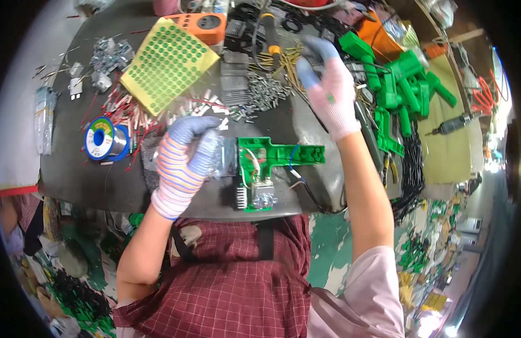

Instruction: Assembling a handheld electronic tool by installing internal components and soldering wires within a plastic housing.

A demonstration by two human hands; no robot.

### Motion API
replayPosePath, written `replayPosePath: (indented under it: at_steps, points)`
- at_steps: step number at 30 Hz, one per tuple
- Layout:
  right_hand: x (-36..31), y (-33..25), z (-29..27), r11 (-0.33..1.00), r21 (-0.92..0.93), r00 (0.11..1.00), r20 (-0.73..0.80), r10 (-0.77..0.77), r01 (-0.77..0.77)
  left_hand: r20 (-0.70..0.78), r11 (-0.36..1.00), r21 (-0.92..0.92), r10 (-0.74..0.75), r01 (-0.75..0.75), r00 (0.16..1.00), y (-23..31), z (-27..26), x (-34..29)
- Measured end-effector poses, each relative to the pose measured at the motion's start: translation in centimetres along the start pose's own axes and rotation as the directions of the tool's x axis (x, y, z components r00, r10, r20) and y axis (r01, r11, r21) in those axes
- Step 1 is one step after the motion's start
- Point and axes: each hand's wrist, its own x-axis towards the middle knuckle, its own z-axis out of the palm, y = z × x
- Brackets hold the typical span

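A green plastic tool housing half lies open side up at the table's front, with wires, a metal part and a white finned piece in it. Left of it, my left hand, in a striped glove, has thumb and fingers curled together beside a clear plastic piece; what they pinch, if anything, is hidden. My right hand, gloved with blue fingertips, is raised beyond the housing, thumb and fingers apart, holding nothing visible. A green dot shows on its palm. A yellow sheet of green round stickers lies farther back.
A solder spool stands at left near red-and-white wires. Small screws and a yellow-black screwdriver lie mid-back. Green housings pile up at right. Beside the orange meter are black parts.
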Motion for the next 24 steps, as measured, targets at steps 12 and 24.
replayPosePath:
  at_steps: [12, 24]
  points:
    - [-16.1, -6.7, -8.3, 0.917, -0.020, 0.899, 0.191, 0.395, -0.398, 0.723, 0.634, 0.507, 0.057, -0.584, 0.689, 6.2, 6.5, 3.1]
    - [-15.3, -6.1, -7.5, 0.658, 0.325, 0.733, 0.353, 0.582, -0.679, 0.592, 0.907, 0.394, -0.124, -0.152, 0.796, 6.1, 7.0, 2.8]
